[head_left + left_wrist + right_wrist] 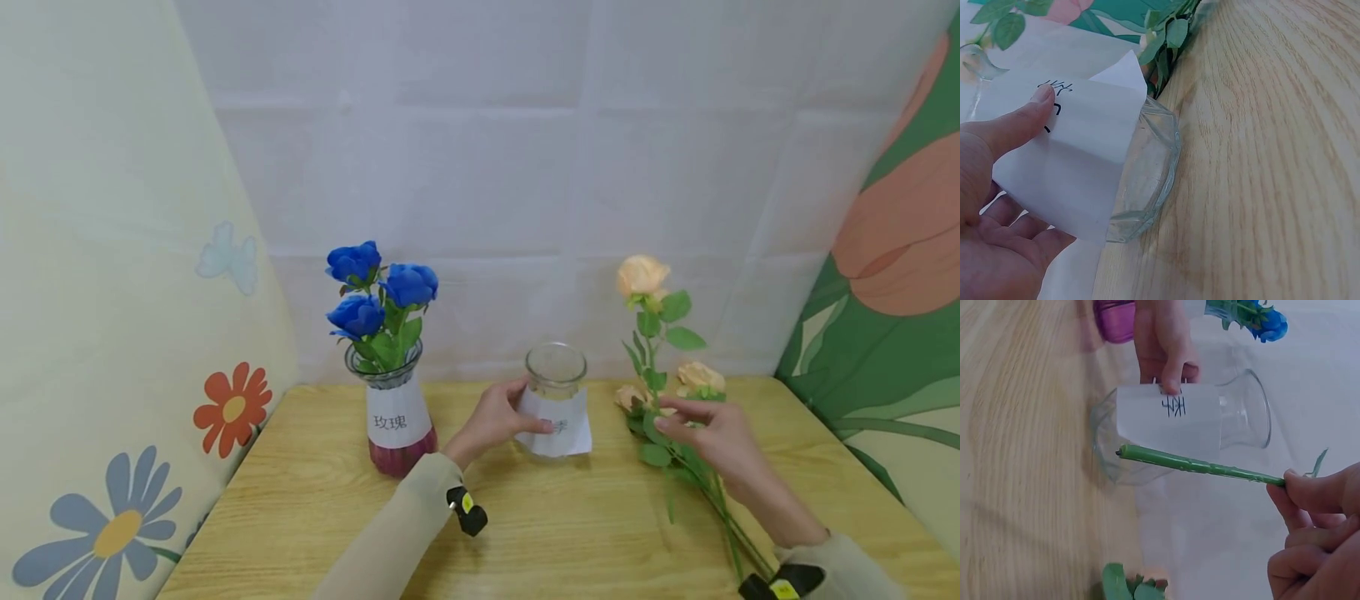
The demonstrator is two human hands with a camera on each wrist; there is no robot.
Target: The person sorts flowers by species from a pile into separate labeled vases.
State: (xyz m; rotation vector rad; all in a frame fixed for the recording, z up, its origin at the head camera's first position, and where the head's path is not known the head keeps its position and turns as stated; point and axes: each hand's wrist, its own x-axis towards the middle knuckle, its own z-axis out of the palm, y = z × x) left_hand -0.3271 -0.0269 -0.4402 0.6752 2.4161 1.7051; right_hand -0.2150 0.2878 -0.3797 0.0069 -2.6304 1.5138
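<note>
My left hand (495, 423) grips a clear glass vase (556, 385), its thumb lying across the front of a white paper label (1085, 162) with handwritten characters. The vase stands upright on the wooden table (555, 525), and its wide mouth holds no stem. To the right, my right hand (716, 437) pinches the green stem (1200, 465) of a peach rose (642, 275) between thumb and fingers. That bloom points up, above the other flowers. In the right wrist view, the cut stem end overlaps the lower part of the vase.
Left of the clear vase stands a purple-tinted vase (401, 454) labelled 玫瑰, holding blue roses (410, 285). More peach roses (702, 377) lie on the table under my right hand, stems toward me. A white cloth (487, 167) hangs behind, with flower-patterned sheets at both sides.
</note>
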